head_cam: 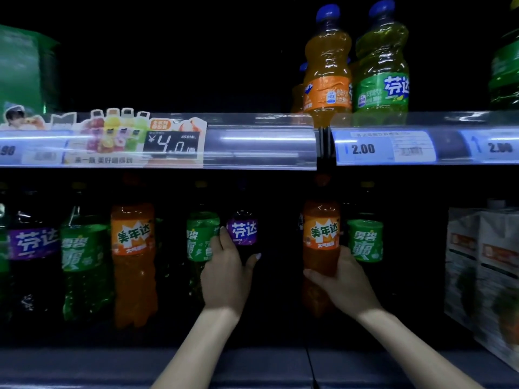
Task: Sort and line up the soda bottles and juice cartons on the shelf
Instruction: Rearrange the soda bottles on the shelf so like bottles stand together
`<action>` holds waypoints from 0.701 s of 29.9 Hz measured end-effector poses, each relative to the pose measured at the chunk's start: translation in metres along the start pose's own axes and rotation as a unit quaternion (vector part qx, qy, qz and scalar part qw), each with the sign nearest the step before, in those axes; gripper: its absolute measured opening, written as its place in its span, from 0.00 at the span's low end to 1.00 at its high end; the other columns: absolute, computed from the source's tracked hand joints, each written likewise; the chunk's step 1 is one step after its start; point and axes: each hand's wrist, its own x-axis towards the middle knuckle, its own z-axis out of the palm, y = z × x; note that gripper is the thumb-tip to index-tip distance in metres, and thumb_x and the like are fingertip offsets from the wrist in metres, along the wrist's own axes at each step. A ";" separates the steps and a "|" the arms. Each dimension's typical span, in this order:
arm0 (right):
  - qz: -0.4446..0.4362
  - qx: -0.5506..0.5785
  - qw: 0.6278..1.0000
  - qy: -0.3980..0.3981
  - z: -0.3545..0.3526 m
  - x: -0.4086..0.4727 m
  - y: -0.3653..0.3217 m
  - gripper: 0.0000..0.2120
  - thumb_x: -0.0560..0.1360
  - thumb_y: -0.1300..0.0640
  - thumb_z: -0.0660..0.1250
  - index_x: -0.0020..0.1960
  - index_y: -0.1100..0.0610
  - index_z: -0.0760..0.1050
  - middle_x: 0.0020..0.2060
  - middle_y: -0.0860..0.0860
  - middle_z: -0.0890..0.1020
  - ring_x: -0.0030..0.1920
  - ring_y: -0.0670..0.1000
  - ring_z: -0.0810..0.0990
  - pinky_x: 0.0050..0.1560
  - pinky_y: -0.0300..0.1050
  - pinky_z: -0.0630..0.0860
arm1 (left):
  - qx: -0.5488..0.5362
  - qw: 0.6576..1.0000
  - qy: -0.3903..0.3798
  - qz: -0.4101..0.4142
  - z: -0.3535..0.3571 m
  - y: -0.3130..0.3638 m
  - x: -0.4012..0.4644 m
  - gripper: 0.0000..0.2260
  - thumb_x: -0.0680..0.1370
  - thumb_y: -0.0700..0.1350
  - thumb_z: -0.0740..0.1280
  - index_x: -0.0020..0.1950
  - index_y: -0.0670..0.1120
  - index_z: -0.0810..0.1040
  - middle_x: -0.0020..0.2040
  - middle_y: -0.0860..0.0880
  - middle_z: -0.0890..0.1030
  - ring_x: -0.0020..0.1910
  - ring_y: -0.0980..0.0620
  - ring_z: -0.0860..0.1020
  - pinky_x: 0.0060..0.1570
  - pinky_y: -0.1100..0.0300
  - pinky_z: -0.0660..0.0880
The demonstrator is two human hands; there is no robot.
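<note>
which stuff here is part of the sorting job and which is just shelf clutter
Job: purple-label bottle in left hand; orange bottle in right hand; green-label bottle; juice cartons.
Not the job: price tag; promo sign.

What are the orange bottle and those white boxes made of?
The orange bottle in the right hand looks like clear shiny plastic: the drink shows through, with a printed label. The white boxes look like matte coated cardboard, with flat printed sides and sharp folded edges.

Glossy clear-plastic soda bottles [327, 66] — shiny film labels, matt paperboard juice cartons [483, 265], glossy plastic shelf-edge strip [252, 141]
</note>
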 end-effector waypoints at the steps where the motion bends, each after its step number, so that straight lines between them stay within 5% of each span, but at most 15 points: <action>1: -0.002 0.006 1.000 -0.001 0.000 -0.001 0.001 0.31 0.67 0.50 0.77 0.65 0.56 0.69 0.59 0.54 0.78 0.58 0.55 0.78 0.60 0.52 0.75 | 0.007 1.000 -0.002 -0.001 0.001 0.002 0.000 0.40 0.73 0.59 0.67 0.76 0.40 0.56 0.70 0.42 0.67 0.58 0.38 0.78 0.49 0.49 0.75; 4: -0.007 0.026 1.000 -0.003 0.001 -0.003 0.001 0.30 0.67 0.52 0.77 0.65 0.56 0.69 0.58 0.54 0.78 0.57 0.55 0.78 0.60 0.52 0.75 | 0.018 1.000 -0.007 -0.010 0.006 0.008 0.001 0.42 0.72 0.60 0.68 0.75 0.38 0.56 0.69 0.41 0.66 0.56 0.38 0.79 0.45 0.51 0.76; 10: 0.010 0.056 0.998 -0.016 0.000 0.001 0.002 0.28 0.66 0.54 0.78 0.62 0.56 0.69 0.57 0.56 0.77 0.56 0.55 0.78 0.59 0.54 0.76 | -0.037 0.999 0.016 -0.014 0.019 0.014 0.001 0.25 0.74 0.52 0.70 0.61 0.36 0.67 0.58 0.39 0.70 0.43 0.36 0.82 0.31 0.57 0.67; 16: 0.004 0.060 0.998 -0.035 -0.006 -0.001 0.003 0.29 0.63 0.51 0.79 0.59 0.53 0.70 0.56 0.54 0.79 0.54 0.54 0.80 0.59 0.54 0.78 | -0.088 0.996 0.016 0.012 0.020 0.002 0.003 0.29 0.72 0.54 0.71 0.62 0.38 0.64 0.56 0.38 0.78 0.50 0.34 0.80 0.39 0.52 0.70; 21: -0.001 0.060 0.997 -0.054 -0.014 -0.007 0.004 0.29 0.63 0.50 0.79 0.60 0.50 0.70 0.56 0.51 0.80 0.56 0.52 0.80 0.60 0.55 0.77 | -0.109 0.994 -0.004 0.018 0.014 0.001 0.002 0.37 0.70 0.56 0.73 0.72 0.42 0.63 0.65 0.42 0.73 0.60 0.37 0.76 0.51 0.47 0.73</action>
